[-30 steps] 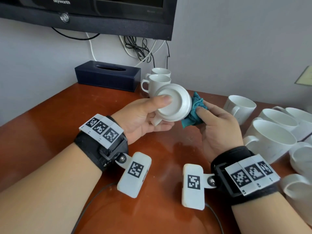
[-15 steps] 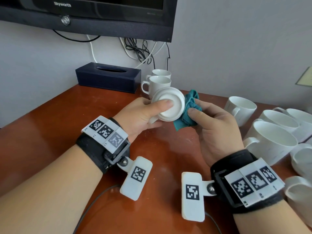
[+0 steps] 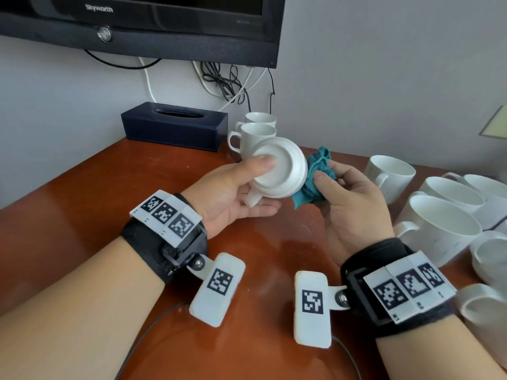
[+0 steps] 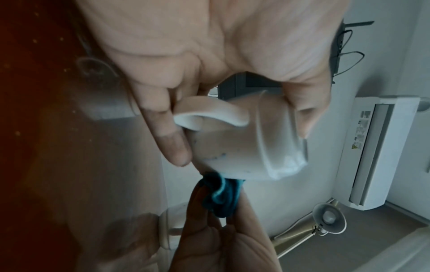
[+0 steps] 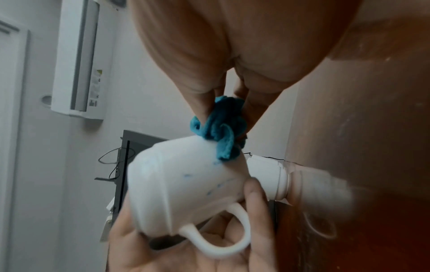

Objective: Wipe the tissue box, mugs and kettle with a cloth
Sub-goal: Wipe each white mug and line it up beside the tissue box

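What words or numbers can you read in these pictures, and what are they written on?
"Skyworth": on the lower frame of the TV on the wall.
Small grey print at the TV frame's right end: too blurred to read.
Stickers on the air conditioner: too small to read; only a yellow warning triangle shows.
Black-and-white square code tags on the wrist bands: patterns, with tiny print beneath too small to read.

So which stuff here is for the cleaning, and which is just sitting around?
For the job: held mug, teal cloth, tissue box, other mugs.

Just there: television, cables, air conditioner, lamp.
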`<state>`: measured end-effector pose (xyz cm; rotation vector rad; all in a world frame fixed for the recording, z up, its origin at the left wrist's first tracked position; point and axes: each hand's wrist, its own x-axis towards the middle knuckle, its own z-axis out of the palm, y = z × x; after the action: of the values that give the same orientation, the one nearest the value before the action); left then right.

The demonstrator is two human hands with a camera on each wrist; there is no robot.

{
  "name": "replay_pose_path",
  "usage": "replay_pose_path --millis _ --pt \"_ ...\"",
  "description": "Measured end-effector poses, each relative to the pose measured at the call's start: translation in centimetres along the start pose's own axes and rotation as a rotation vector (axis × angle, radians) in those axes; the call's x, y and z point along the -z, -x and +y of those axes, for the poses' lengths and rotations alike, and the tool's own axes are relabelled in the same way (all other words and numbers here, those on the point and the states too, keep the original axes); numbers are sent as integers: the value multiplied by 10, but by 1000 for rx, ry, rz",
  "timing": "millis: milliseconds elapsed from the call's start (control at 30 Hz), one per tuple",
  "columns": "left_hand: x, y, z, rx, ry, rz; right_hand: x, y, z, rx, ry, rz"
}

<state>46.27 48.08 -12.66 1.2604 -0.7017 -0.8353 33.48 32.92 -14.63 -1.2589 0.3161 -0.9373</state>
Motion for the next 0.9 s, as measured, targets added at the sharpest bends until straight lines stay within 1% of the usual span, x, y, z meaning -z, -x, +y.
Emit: replay_pose_path --millis 100,233,367,567,667,733,833,900 --pt "0 0 -2 16 45 -14 1 1 -2 -36 -45 17" --pt "2 -1 -3 46 7 -55 -1 2 -4 -29 -42 23" --pt "5 0 -2 28 -20 -105 1 2 -5 -17 -46 27" --pt "9 3 1 -20 16 -130 0 2 -6 11 -13 -4" --pt "5 2 -1 -48 -19 -140 0 3 -7 17 -12 -22" --pt "3 -1 -1 -63 -37 -108 -2 4 -9 18 -19 -64" --pt "3 -4 -1 -87 -41 -3 -7 8 -9 42 -16 -150" --pt "3 -6 -1 -99 -63 45 -9 9 -7 61 4 -170"
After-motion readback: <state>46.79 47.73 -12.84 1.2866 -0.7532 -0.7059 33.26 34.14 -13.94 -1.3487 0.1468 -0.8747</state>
